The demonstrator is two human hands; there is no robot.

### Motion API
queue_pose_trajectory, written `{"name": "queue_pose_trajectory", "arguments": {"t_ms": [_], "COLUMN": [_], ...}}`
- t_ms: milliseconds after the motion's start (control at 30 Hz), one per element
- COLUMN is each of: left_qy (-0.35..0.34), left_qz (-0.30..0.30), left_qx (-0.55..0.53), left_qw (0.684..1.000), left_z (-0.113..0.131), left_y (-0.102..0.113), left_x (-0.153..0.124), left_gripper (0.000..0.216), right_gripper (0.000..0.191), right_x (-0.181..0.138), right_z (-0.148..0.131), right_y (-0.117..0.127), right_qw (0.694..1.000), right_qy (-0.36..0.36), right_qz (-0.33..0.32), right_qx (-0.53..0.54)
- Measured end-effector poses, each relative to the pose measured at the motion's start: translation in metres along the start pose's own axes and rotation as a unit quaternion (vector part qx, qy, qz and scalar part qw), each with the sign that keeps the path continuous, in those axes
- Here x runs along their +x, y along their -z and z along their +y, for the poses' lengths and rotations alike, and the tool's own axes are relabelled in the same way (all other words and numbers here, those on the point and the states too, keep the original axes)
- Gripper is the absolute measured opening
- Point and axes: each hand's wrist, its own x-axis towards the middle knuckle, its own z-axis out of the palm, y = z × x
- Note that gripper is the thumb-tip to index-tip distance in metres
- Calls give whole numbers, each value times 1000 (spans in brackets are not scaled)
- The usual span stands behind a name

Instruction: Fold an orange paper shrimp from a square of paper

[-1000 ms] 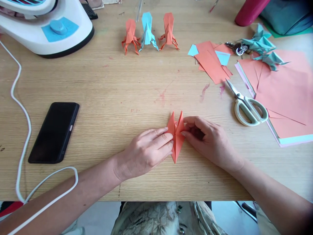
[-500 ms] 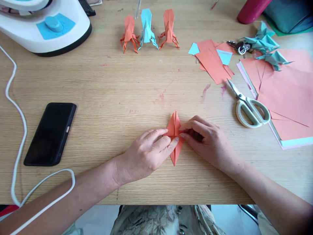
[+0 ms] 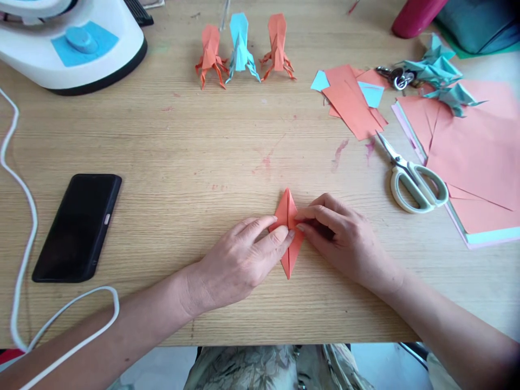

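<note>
A folded orange paper piece (image 3: 287, 208) lies on the wooden table (image 3: 203, 146), kite-shaped with points toward me and away. My left hand (image 3: 244, 260) presses its fingertips down on the piece's left half. My right hand (image 3: 345, 238) pinches the right flap at the centre crease, fingers curled. Both hands meet over the middle of the paper and hide much of it.
Three finished origami figures (image 3: 239, 49), two orange and one blue, stand at the back. Scissors (image 3: 410, 176), paper scraps (image 3: 351, 100), orange sheets (image 3: 475, 151), teal figures (image 3: 436, 70) and keys (image 3: 396, 78) lie right. A black phone (image 3: 77, 227), white cable (image 3: 24, 216) and white appliance (image 3: 69, 49) are left.
The two upper points of the orange piece have been pressed together into one narrow tip. My left fingertips slid right onto the centre crease; the view shifted slightly.
</note>
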Motion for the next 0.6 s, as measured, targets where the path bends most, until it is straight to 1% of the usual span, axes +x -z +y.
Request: {"name": "queue_pose_trajectory", "arguments": {"t_ms": [367, 600], "left_qy": [-23, -41], "left_qz": [5, -25], "left_qx": [-10, 6], "left_qw": [1000, 999], "left_z": [-1, -2], "left_y": [1, 3], "left_x": [-4, -5], "left_gripper": [34, 39], "right_gripper": [12, 14], "right_x": [0, -1], "right_z": [-2, -1], "right_y": [1, -1], "right_qw": [1000, 999], "right_qy": [21, 32], "right_qz": [1, 3], "right_qx": [-4, -10]}}
